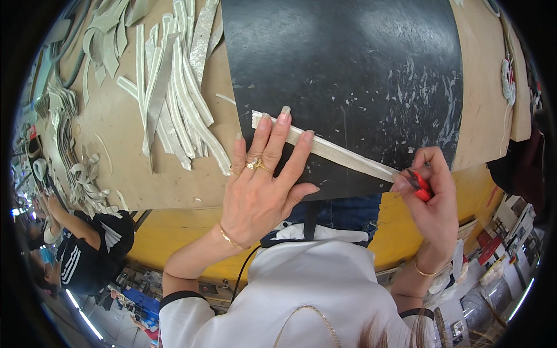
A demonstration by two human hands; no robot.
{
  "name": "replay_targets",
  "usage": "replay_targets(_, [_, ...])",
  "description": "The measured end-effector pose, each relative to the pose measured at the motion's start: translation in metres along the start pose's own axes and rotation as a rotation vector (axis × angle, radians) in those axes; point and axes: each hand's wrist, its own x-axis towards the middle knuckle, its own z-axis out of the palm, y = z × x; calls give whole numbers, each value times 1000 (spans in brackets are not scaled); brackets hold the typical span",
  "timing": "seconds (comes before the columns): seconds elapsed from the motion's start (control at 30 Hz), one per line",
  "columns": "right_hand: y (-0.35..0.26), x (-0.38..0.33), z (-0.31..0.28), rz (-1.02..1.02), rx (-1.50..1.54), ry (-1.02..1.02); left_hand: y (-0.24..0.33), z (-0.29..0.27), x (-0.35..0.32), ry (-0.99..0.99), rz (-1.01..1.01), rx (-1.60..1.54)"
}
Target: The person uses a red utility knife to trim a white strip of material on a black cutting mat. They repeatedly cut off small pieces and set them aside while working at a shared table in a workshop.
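Observation:
A narrow pale strip (348, 160) with a white raised edge lies slanted across the near part of a black mat (342, 69). My left hand (258, 174) rests flat over the strip's left part, fingers spread and pressing on it. At the strip's right end, my right hand (432, 194) is closed, with thumb and fingertips at that end. Inside the same hand sits a small red-handled tool (422, 188) with a dark part; its exact kind is mostly hidden by the fingers.
Left of the mat, a pile of similar pale strips (183, 104) covers part of the brown tabletop (151, 188). More bundled strips (69, 151) lie along the left edge, with loose grey-green pieces (107, 29) farther back. Another person (87, 243) works at the far left.

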Motion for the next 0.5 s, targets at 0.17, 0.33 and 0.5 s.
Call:
replay_targets(0.17, [3, -11, -7, 68, 118, 27, 4, 1, 1, -4, 6, 53])
replay_targets(0.33, [9, -16, -6, 66, 166, 35, 6, -1, 1, -34, 11, 90])
replay_targets(0.5, [20, -13, -6, 20, 204, 107, 19, 0, 3, -27, -17, 66])
